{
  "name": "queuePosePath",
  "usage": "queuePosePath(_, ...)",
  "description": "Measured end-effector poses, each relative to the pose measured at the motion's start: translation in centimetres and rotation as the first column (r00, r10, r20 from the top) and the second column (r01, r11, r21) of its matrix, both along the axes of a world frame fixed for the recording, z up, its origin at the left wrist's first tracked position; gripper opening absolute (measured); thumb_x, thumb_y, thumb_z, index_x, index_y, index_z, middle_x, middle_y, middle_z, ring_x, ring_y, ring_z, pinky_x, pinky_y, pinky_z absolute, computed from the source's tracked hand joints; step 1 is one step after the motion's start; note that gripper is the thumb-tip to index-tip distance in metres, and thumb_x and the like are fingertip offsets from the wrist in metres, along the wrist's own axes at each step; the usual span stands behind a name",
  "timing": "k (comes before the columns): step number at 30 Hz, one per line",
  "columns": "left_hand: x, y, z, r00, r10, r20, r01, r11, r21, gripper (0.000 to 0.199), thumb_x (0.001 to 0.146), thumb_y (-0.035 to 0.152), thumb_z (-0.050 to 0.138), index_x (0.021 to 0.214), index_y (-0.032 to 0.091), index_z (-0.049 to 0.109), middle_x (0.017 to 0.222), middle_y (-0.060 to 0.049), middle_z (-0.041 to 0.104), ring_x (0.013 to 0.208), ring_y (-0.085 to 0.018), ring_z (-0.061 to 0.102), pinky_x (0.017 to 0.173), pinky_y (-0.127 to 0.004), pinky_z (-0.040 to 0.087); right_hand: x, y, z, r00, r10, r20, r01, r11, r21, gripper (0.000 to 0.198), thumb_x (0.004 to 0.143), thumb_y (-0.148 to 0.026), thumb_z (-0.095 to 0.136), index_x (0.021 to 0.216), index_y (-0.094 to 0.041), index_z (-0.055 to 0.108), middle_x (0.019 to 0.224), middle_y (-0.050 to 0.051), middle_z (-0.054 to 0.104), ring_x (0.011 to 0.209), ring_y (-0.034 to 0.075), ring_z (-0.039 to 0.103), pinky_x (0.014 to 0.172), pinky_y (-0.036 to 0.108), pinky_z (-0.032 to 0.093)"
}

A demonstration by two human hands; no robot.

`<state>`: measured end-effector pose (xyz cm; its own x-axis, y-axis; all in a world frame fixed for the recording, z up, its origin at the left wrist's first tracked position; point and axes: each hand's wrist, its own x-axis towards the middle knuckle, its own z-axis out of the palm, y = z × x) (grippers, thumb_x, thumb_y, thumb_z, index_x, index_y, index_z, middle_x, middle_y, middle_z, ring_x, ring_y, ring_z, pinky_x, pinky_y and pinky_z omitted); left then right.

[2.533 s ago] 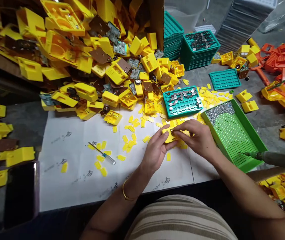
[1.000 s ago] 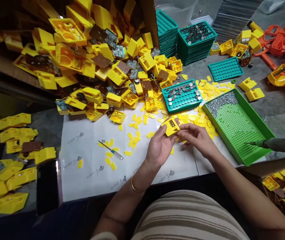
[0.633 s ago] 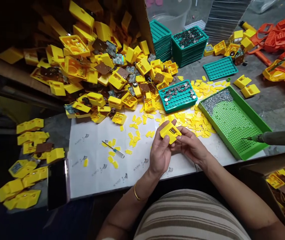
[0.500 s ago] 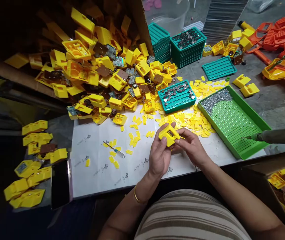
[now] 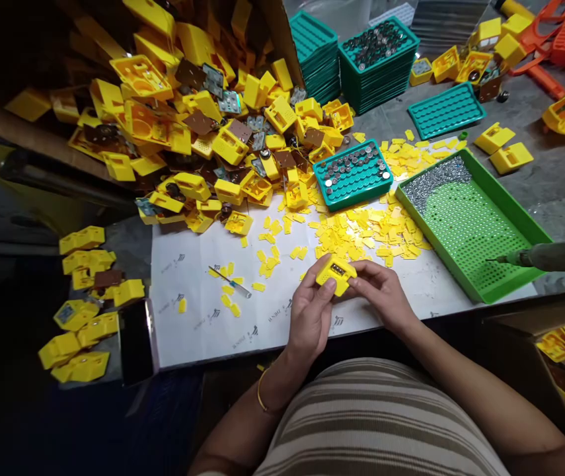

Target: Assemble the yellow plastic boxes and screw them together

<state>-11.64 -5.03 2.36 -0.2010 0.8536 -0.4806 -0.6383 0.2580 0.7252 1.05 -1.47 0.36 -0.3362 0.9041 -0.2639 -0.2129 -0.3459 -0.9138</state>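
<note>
Over the front of the white sheet, my left hand (image 5: 312,317) grips a small yellow plastic casing (image 5: 330,272). Its open slot faces up, with small dark and metallic parts inside. My right hand (image 5: 384,294) is closed at the casing's right edge, thumb and fingertips pressed against it; whether a small cover is also between them is hidden. Just beyond the hands lies a spread of flat yellow covers (image 5: 361,231). Behind those is a teal tray (image 5: 354,175) with several button cells in it.
A green perforated tray (image 5: 475,228) holds small screws at its far end, with a power screwdriver (image 5: 550,256) reaching over it from the right. A small screwdriver (image 5: 232,283) and a phone (image 5: 136,344) lie left. Yellow casings (image 5: 227,145) spill from a cardboard box.
The casing has turned in my hands, so its slot faces me differently. A small yellow piece by my right fingertips no longer shows. The whole view has shifted slightly.
</note>
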Motion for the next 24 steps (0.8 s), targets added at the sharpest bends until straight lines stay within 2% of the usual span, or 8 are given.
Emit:
queuePosePath(3,0.1,0.2,0.1,0.999,0.005,0.031,-0.005,1.000,-0.001,0.043,0.068,0.030,0.081,0.108,0.023,0.069,0.103,-0.003,0.071,0.096,-0.017,0.065,0.091,-0.031,0.049,-0.2,0.1,0.3,0.992,-0.004,-0.126,-0.018,0.985,-0.172,0.032,0.070,-0.045,0.077,0.088,-0.020,0.067,0.081,0.000,0.067,0.070,0.014,0.064,0.065,0.028,0.057)
queuePosePath(6,0.0,0.2,0.2,0.999,-0.004,0.043,0.004,1.000,-0.002,0.040,0.067,0.025,0.081,0.105,0.023,0.069,0.101,-0.003,0.071,0.089,-0.014,0.066,0.084,-0.027,0.052,0.0,0.4,0.5,0.995,-0.014,-0.094,-0.003,0.985,-0.174,0.035,0.066,-0.045,0.080,0.086,-0.019,0.067,0.074,-0.001,0.065,0.065,0.013,0.061,0.060,0.026,0.055)
queuePosePath(10,0.1,0.2,0.3,0.999,-0.030,0.021,0.030,1.000,0.005,0.037,0.067,0.024,0.080,0.102,0.022,0.069,0.098,-0.002,0.070,0.087,-0.014,0.065,0.082,-0.028,0.053,0.2,0.5,0.7,0.998,-0.029,-0.056,0.020,0.988,-0.152,0.034,0.063,-0.041,0.082,0.084,-0.019,0.068,0.070,-0.002,0.064,0.064,0.013,0.060,0.063,0.027,0.054)
queuePosePath(14,0.3,-0.1,0.4,0.999,-0.011,-0.040,0.013,0.999,0.042,0.039,0.066,0.023,0.082,0.102,0.024,0.069,0.104,-0.001,0.069,0.092,-0.014,0.065,0.082,-0.026,0.054,-0.3,0.1,1.1,0.964,-0.099,-0.248,0.017,0.949,-0.315,0.027,0.065,-0.036,0.081,0.081,-0.021,0.066,0.075,-0.002,0.064,0.069,0.011,0.057,0.064,0.022,0.049)
queuePosePath(17,0.5,-0.3,0.2,0.996,-0.011,-0.090,0.017,0.998,0.062,0.040,0.066,0.024,0.083,0.103,0.026,0.069,0.106,-0.001,0.069,0.093,-0.014,0.065,0.081,-0.024,0.054,-0.5,-0.1,1.3,0.939,-0.142,-0.312,0.009,0.920,-0.391,0.026,0.062,-0.031,0.081,0.077,-0.021,0.064,0.072,-0.004,0.061,0.067,0.009,0.053,0.061,0.019,0.044)
queuePosePath(21,0.6,-0.4,0.1,0.994,-0.025,-0.107,0.034,0.997,0.076,0.039,0.068,0.024,0.082,0.104,0.027,0.068,0.103,0.000,0.069,0.091,-0.013,0.065,0.080,-0.023,0.054,-0.3,0.0,1.1,0.949,-0.105,-0.298,-0.011,0.932,-0.363,0.025,0.064,-0.032,0.080,0.076,-0.020,0.062,0.071,-0.004,0.059,0.066,0.010,0.052,0.062,0.020,0.043)
queuePosePath(24,0.5,-0.4,0.0,0.995,-0.057,-0.083,0.064,0.995,0.078,0.038,0.069,0.025,0.081,0.104,0.026,0.067,0.104,-0.001,0.069,0.090,-0.013,0.065,0.077,-0.024,0.054,0.1,0.0,0.8,0.978,-0.083,-0.191,0.044,0.978,-0.202,0.023,0.066,-0.034,0.078,0.077,-0.020,0.064,0.070,-0.004,0.059,0.063,0.011,0.053,0.061,0.023,0.045)
